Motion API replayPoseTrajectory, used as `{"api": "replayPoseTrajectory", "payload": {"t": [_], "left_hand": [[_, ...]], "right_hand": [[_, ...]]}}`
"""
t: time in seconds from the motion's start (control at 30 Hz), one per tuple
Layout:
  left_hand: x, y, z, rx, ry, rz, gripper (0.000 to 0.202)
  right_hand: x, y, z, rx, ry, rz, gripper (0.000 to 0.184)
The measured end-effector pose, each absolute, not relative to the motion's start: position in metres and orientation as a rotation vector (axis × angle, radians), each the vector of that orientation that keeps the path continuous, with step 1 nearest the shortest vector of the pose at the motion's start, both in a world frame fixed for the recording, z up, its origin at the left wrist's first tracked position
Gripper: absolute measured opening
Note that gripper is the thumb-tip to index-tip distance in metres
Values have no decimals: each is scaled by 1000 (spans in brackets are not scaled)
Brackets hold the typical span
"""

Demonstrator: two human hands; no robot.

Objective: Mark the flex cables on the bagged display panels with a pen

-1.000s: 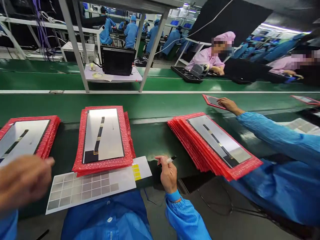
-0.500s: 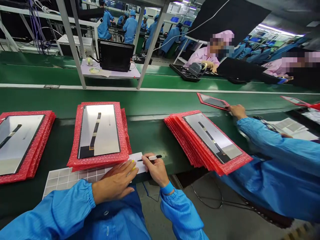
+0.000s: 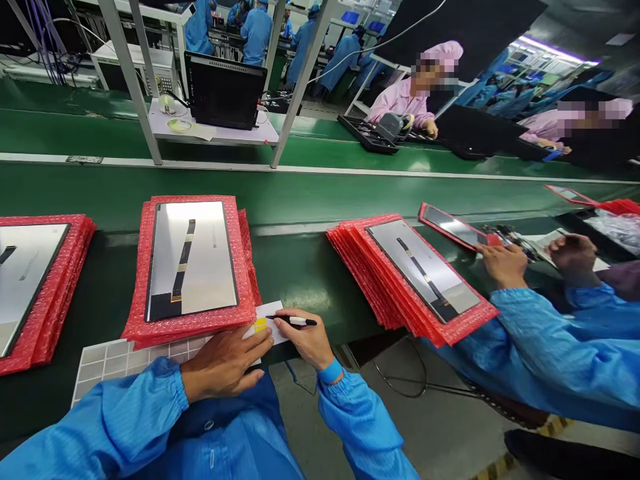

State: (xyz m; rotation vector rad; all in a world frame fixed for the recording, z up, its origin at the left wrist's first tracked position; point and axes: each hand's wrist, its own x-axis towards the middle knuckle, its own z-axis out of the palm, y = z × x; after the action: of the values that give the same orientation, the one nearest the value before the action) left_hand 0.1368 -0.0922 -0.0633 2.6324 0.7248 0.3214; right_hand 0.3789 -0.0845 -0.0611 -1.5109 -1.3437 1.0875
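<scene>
My right hand (image 3: 307, 339) pinches a black-and-white pen (image 3: 293, 321), its tip pointing left at the yellow stickers (image 3: 260, 325) on a white label sheet (image 3: 130, 352). My left hand (image 3: 225, 363) lies flat on that sheet with its fingers stretched toward the stickers. Just behind the sheet sits a stack of red bubble-wrap sleeves (image 3: 193, 320) with a silver display panel (image 3: 193, 260) on top, a dark flex strip running down its back.
A second red stack (image 3: 40, 313) lies at the left edge, a third (image 3: 400, 280) to the right. A co-worker in blue sleeves (image 3: 560, 333) on my right handles a red-sleeved panel (image 3: 453, 227). Beyond lie the green conveyor belt (image 3: 320, 193), a monitor (image 3: 225, 93) and other workers.
My left hand swung in from the lower left and settled on the label sheet. My right hand brought the pen left onto the stickers. The co-worker pulled a panel back from the belt.
</scene>
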Motion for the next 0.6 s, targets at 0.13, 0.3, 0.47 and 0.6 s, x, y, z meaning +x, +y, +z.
{"api": "replayPoseTrajectory", "payload": {"t": [0.13,0.3,0.47,0.6], "left_hand": [[137,-92,-63,2637,692,319,61],[139,-93,-63,2629,701,298,59],[139,-92,-63,2632,699,294,59],[139,-92,-61,2636,703,284,58]], "right_hand": [[380,-86,-63,-1506,-1405,1030,16],[381,-86,-59,-1479,-1445,999,13],[381,-86,-57,-1484,-1470,989,12],[381,-85,-58,-1478,-1481,979,12]]}}
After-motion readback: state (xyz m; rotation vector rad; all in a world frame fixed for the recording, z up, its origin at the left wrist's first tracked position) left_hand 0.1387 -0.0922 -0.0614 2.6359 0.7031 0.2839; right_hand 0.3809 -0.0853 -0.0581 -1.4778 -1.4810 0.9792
